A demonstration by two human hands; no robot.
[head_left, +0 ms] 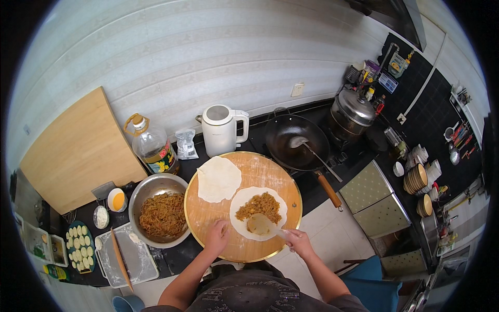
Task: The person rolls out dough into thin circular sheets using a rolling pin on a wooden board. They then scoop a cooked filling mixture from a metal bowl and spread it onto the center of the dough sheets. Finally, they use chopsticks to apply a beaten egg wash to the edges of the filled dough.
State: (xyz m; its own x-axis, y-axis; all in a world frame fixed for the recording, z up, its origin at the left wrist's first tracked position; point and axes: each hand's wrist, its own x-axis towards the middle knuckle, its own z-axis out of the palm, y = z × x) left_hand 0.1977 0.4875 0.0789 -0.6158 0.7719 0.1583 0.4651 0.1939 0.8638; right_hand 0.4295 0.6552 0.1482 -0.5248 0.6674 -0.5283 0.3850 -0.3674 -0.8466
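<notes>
White dough (239, 225) under brown filling (264, 203)

Two dough sheets (219, 179), perhaps twenty pale pieces (77, 242)

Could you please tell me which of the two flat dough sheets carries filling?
The round, off-white dough sheet nearer the right hand carries a brown, lumpy filling; the irregular, off-white sheet farther left is bare.

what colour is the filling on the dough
The filling is golden brown, on a pale off-white dough round; the head view shows it best.
</notes>
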